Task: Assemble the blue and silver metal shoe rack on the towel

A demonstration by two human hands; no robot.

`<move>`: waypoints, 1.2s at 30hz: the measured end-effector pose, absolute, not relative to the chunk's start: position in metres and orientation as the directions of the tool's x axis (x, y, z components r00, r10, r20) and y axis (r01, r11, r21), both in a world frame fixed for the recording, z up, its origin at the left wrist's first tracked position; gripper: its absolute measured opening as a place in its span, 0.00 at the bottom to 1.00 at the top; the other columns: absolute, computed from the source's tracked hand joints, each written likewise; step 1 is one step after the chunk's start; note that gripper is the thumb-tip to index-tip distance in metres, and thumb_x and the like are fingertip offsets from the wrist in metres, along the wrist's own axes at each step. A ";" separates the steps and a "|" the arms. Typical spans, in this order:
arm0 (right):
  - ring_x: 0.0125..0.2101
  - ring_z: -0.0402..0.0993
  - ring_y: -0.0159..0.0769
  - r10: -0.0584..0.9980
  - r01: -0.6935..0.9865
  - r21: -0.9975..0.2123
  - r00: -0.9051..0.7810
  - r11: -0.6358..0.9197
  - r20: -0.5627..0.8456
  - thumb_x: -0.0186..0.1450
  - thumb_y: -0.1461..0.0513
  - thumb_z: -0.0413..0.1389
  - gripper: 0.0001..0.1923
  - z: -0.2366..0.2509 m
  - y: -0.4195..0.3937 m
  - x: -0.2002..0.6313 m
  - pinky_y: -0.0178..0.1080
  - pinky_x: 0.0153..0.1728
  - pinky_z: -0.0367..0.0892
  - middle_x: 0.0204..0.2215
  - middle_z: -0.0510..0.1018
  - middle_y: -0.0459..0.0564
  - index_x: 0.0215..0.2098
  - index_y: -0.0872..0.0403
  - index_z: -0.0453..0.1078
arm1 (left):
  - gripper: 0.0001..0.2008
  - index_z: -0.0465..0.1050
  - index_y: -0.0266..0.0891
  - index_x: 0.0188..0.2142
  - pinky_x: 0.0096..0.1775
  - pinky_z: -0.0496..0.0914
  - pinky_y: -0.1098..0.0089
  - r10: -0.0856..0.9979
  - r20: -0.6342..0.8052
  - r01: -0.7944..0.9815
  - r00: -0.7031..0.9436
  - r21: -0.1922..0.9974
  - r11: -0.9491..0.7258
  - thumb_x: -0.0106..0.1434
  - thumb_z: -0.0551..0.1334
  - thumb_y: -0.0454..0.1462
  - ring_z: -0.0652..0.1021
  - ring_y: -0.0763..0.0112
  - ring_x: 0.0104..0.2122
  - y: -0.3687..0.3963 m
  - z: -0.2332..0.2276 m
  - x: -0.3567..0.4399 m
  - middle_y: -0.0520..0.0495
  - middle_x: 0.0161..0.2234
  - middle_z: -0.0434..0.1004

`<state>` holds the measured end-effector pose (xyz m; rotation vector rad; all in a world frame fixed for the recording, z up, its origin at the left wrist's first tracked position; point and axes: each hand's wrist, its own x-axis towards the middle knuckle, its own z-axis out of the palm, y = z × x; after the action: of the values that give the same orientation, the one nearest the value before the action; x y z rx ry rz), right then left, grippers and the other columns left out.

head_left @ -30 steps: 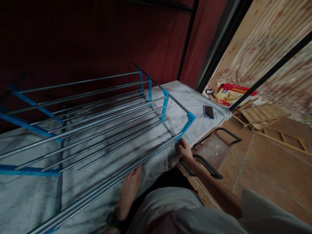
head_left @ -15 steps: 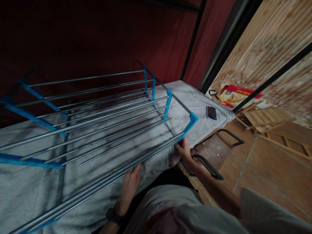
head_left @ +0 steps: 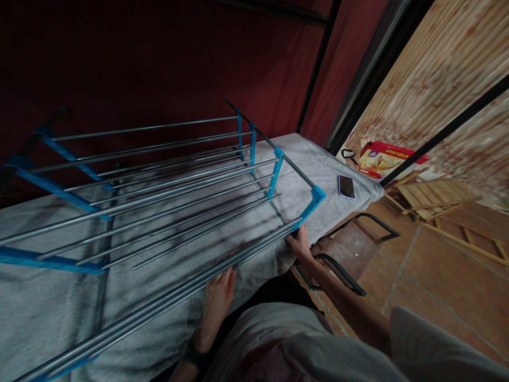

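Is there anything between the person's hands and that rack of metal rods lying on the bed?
Nothing visible. The left hand already rests against the nearest metal rods, and the right hand is at their end by the blue corner piece. The phone lies well off to the side.

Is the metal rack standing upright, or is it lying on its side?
Lying on its side. The rack rests on the grey towel, its long rods nearly level and its blue end pieces pointing up.

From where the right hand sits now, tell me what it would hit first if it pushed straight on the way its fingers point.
The right hand points up and away, its fingertips at the ends of the grey metal rods. Straight ahead it would probably meet the blue plastic corner bracket first; depth is hard to judge.
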<state>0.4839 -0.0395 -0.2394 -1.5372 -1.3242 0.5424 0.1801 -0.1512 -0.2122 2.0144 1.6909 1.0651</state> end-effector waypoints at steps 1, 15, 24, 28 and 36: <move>0.42 0.64 0.42 0.918 0.472 -0.876 0.299 0.096 0.262 0.53 0.63 0.54 0.18 -0.240 -0.039 0.484 0.48 0.48 0.68 0.39 0.65 0.49 0.43 0.51 0.64 | 0.13 0.81 0.44 0.41 0.46 0.74 0.61 0.935 0.354 0.683 0.008 0.681 -0.263 0.67 0.59 0.45 0.82 0.56 0.33 -0.151 -0.211 0.181 0.43 0.31 0.84; 0.45 0.64 0.45 0.908 0.494 -0.857 0.275 0.148 0.315 0.54 0.61 0.52 0.15 -0.247 -0.037 0.483 0.51 0.51 0.66 0.38 0.66 0.50 0.41 0.51 0.62 | 0.12 0.83 0.46 0.40 0.61 0.68 0.57 0.974 0.156 0.284 -0.167 0.953 -0.103 0.57 0.70 0.46 0.81 0.53 0.48 -0.157 -0.200 0.191 0.43 0.38 0.84; 0.42 0.63 0.43 0.901 0.502 -0.858 0.315 0.110 0.299 0.55 0.62 0.53 0.14 -0.244 -0.040 0.477 0.50 0.49 0.67 0.38 0.66 0.49 0.41 0.50 0.62 | 0.15 0.82 0.41 0.36 0.61 0.69 0.54 0.920 -0.347 -0.596 -0.181 0.783 0.178 0.52 0.75 0.46 0.82 0.57 0.49 -0.157 -0.175 0.233 0.43 0.42 0.85; 0.41 0.63 0.43 0.903 0.500 -0.858 0.307 0.114 0.299 0.55 0.62 0.53 0.13 -0.243 -0.040 0.477 0.50 0.50 0.66 0.38 0.66 0.49 0.39 0.50 0.61 | 0.15 0.78 0.37 0.23 0.56 0.75 0.56 0.891 -0.417 -0.716 -0.180 0.677 0.172 0.46 0.78 0.43 0.84 0.59 0.41 -0.145 -0.169 0.238 0.45 0.30 0.85; 0.47 0.64 0.45 0.919 0.503 -0.857 0.276 0.112 0.283 0.55 0.62 0.52 0.15 -0.238 -0.041 0.476 0.51 0.53 0.65 0.41 0.69 0.51 0.42 0.50 0.62 | 0.13 0.80 0.36 0.27 0.54 0.76 0.57 0.887 -0.409 -0.737 -0.212 0.663 0.130 0.48 0.78 0.41 0.85 0.60 0.40 -0.143 -0.157 0.240 0.45 0.33 0.85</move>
<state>0.4760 -0.0411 -0.2385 -1.5343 -1.3678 0.5161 0.2396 -0.1434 -0.1573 0.2040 0.9714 1.5018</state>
